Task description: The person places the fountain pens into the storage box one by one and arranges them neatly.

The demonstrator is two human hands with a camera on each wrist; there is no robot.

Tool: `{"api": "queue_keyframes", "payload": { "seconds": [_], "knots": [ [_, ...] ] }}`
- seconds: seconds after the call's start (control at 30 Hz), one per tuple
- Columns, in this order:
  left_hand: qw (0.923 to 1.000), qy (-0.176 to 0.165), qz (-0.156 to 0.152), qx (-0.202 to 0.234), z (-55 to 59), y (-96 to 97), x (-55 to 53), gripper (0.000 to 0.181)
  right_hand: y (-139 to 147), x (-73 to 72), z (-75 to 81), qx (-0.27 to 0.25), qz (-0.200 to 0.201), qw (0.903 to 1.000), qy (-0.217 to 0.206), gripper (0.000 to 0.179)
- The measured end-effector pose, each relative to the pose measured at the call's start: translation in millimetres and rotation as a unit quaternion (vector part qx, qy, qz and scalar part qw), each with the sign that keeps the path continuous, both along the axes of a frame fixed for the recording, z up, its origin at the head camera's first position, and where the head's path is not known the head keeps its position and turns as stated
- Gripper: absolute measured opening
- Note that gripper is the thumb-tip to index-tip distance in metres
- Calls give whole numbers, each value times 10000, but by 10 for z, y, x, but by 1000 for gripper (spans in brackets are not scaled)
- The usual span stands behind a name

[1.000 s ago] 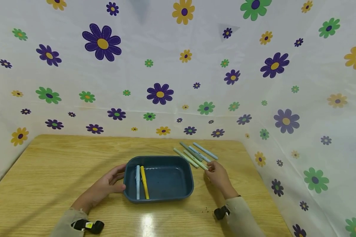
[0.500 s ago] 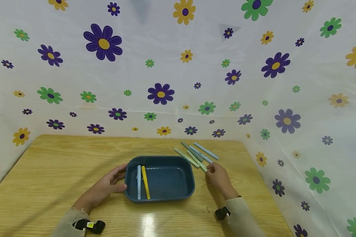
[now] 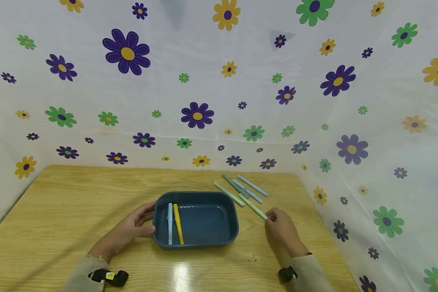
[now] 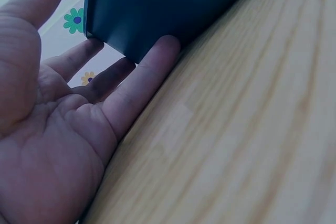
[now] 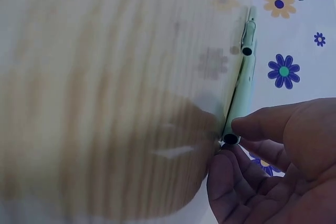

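My left hand (image 3: 127,231) touches the left end of a dark blue plastic box (image 3: 208,227). In the left wrist view its fingers (image 4: 142,82) reach out fairly straight, tips against the box wall. Inside the box, a light blue pen (image 3: 170,225) and a yellow pen (image 3: 178,225) lie side by side at the left. Right of the box, my right hand (image 3: 282,229) pinches the near end of a pale green pen (image 3: 253,207). The right wrist view shows the thumb on this pen (image 5: 240,103), low over the wooden table, with another green pen (image 5: 249,32) beyond it.
Behind the held pen lie a pale green pen (image 3: 228,194), a dark green pen (image 3: 235,185) and two light blue pens (image 3: 253,185). A flowered sheet (image 3: 204,93) stands around the wooden table (image 3: 95,194). Small dark specks (image 3: 253,258) dot the tabletop near the right wrist.
My right hand has drawn the pale green pen toward me and to the right, away from the other pens. The left hand and the box have stayed in place.
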State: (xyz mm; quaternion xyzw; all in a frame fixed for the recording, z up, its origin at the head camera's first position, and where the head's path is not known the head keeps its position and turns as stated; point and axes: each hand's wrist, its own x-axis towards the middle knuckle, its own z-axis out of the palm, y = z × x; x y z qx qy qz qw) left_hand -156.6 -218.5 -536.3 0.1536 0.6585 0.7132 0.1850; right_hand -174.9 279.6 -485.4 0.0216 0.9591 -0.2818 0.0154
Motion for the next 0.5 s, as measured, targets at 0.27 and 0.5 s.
{"api": "queue_keyframes", "payload": {
  "seconds": [0.27,0.5],
  "knots": [
    [10000,-9,-9,12,13,0,0,75,125,63,20,76,78,9999,-33,20],
    [10000,2,-14,12,0,-1,0,75,208,77,5,105,140,9998,-49,17]
  ]
}}
